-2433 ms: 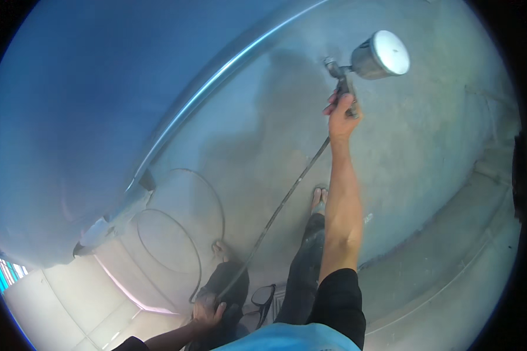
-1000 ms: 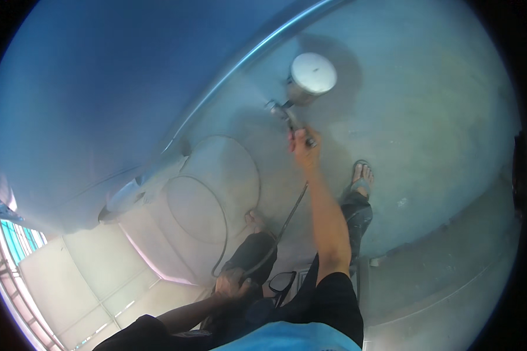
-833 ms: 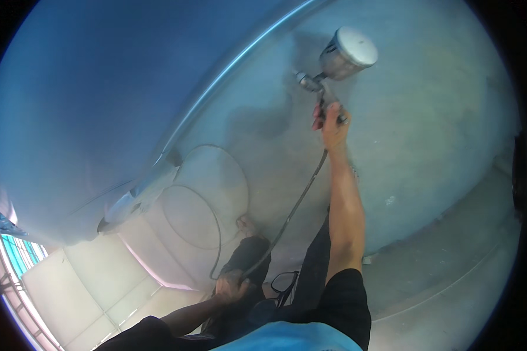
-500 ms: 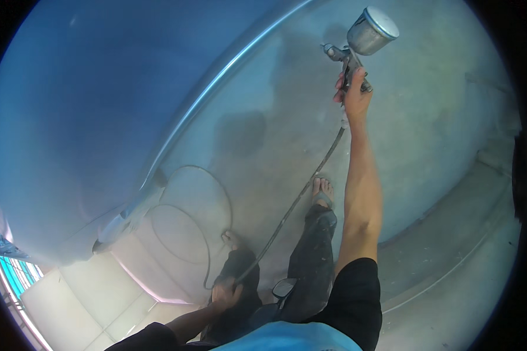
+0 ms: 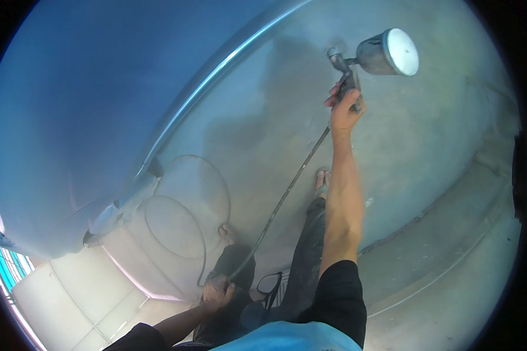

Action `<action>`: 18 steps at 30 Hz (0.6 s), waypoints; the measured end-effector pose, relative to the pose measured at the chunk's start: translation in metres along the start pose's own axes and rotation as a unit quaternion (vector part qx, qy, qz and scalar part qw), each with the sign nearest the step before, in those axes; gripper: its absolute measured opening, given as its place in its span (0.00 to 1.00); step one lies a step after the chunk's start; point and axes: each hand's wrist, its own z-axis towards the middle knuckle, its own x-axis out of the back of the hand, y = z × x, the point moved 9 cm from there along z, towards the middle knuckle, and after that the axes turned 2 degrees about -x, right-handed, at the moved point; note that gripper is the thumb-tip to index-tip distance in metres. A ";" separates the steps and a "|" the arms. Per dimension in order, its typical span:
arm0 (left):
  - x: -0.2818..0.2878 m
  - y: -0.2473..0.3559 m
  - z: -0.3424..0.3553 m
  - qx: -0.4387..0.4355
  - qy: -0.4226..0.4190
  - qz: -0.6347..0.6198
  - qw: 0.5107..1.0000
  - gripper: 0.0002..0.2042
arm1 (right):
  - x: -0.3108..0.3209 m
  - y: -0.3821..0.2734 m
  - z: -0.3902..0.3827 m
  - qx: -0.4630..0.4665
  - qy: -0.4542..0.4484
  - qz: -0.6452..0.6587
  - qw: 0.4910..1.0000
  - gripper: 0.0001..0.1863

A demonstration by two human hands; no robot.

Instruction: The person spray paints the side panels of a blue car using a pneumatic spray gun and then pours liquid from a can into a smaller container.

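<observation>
Plainly, the right grip (image 5: 346, 113) clasps a metallic, cylinder-cupped spray gun (image 5: 373, 59).

Open floor (image 5: 439, 134) right of the spray gun (image 5: 370, 56)
Blue panel (image 5: 99, 105) blocks the left; hose (image 5: 286, 196) crosses the middle.

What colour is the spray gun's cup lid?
White; the lid shows best in the head view.

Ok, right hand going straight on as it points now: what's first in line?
Nothing visible: the right hand, carrying the spray gun, looks free to the picture's top edge above the floor, blue panel off left; depth unclear.
</observation>
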 end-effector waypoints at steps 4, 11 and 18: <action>0.009 -0.006 -0.011 0.073 -0.008 -0.031 0.997 0.15 | -0.038 0.008 -0.081 0.027 -0.099 -0.043 0.994 0.36; 0.020 -0.041 -0.035 0.096 0.006 -0.065 0.993 0.17 | -0.108 0.022 -0.220 0.068 -0.199 -0.061 0.976 0.39; 0.022 -0.047 -0.042 0.075 0.051 -0.107 0.990 0.17 | -0.151 0.049 -0.330 0.154 -0.284 -0.088 0.942 0.30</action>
